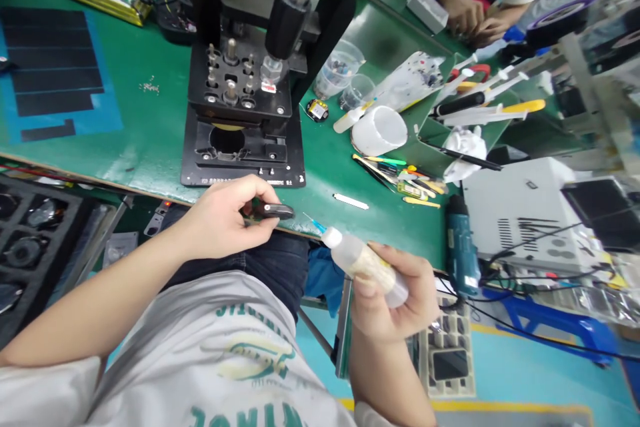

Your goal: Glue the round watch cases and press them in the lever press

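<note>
Between the thumb and fingers of my left hand (pixel 233 217) is a small dark rounded device, perhaps a watch case (pixel 277 211), held on edge near the bench's front edge. My right hand (pixel 395 293) is wrapped round a translucent squeeze bottle (pixel 363 260) with a white cap and a label. From the cap a thin needle tip with a blue hub (pixel 317 225) points at the dark device, a short gap away from it. Just beyond my left hand stands a black press fixture (pixel 243 170) with a round recess in its base.
A white strip (pixel 351 201) and several hand tools (pixel 400 180) lie right of the press. Behind them are a white cup (pixel 380 131) and a bin of syringes (pixel 465 103). An electric screwdriver (pixel 461 247) stands at right. A co-worker's hands (pixel 475 20) show across the bench.
</note>
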{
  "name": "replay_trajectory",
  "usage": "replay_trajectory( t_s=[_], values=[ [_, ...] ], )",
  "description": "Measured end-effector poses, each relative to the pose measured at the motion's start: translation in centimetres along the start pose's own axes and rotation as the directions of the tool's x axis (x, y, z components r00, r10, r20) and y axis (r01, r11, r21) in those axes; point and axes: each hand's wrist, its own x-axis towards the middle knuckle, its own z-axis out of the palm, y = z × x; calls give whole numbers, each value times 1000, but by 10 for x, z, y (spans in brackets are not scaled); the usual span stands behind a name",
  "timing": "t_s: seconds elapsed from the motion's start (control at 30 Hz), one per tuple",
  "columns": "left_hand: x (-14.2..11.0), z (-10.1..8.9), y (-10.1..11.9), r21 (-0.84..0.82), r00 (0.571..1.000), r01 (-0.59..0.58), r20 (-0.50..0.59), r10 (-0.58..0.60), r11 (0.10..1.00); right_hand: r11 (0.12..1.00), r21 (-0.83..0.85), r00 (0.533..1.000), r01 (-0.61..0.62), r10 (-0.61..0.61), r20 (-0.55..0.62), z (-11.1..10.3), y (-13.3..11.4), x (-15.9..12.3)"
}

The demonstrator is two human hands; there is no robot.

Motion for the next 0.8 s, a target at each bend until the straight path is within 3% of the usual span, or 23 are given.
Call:
replay_trajectory(
  t_s=[0.33,0.8],
  values=[
    [0,-1,0,6,998,-55,4,55,998,997,66,995,28,-34,91,6,-7,6],
    [-1,-3,-4,31,996,-89,1,89,996,995,97,989,-27,12,146,10,-7,6]
  ],
)
